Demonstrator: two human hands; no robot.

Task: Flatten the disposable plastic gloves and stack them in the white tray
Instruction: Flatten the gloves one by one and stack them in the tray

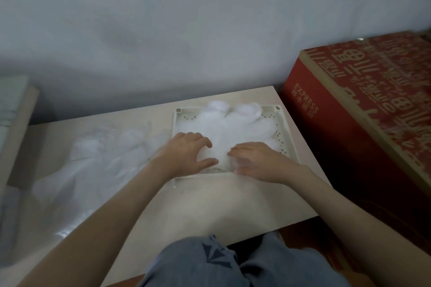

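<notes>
A white perforated tray (289, 130) lies on the pale table (210, 200), toward its far right. Translucent plastic gloves (235, 126) lie stacked in the tray, their fingers pointing away from me and puffing up over the far rim. My left hand (186, 155) presses on the near left part of the stack, fingers spread and slightly bent. My right hand (255, 161) lies flat on the near right part, fingers pointing left. A loose heap of more plastic gloves (93, 165) spreads over the table's left half.
A big red cardboard box (363, 109) printed with EXPRESS stands right beside the table. A grey wall rises behind. At the far left is the edge of another piece of furniture (21, 109). My knees in grey trousers (210, 263) sit under the near edge.
</notes>
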